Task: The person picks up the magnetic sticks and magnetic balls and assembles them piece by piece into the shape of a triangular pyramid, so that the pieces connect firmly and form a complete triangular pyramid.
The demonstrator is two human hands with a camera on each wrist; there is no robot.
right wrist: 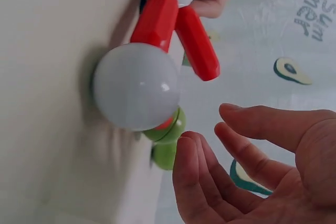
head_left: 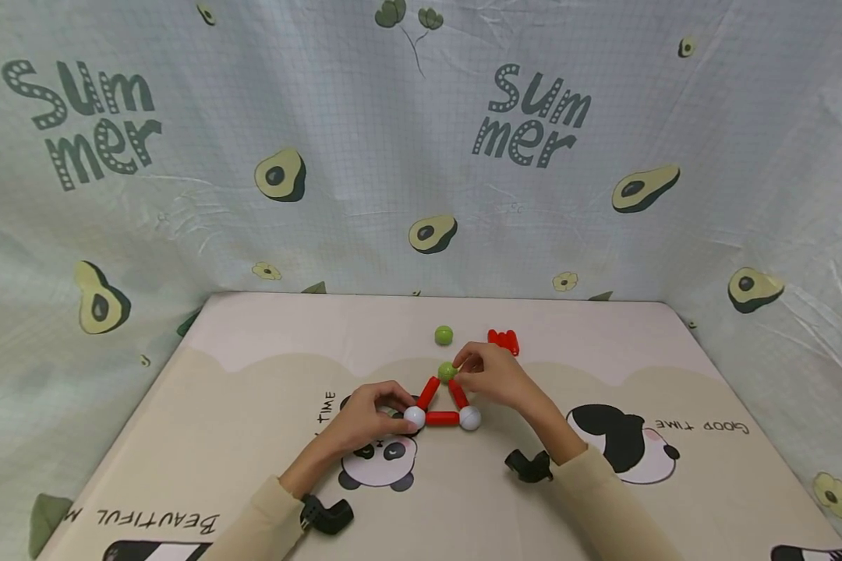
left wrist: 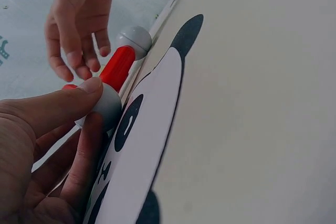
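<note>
My left hand pinches a white ball between thumb and fingers at the left corner of a small triangle. A red rod joins it to a second white ball. From each white ball another red rod runs toward a green ball at the far corner. In the right wrist view, the left ball's slanting rod shows a free end. My right hand is beside the green ball; in the right wrist view its fingers are parted from the thumb, with nothing between them.
Another green ball lies farther back on the table. Several red rods lie together behind my right hand. The table cover has printed pandas and lettering, and a patterned cloth hangs along the table's far side.
</note>
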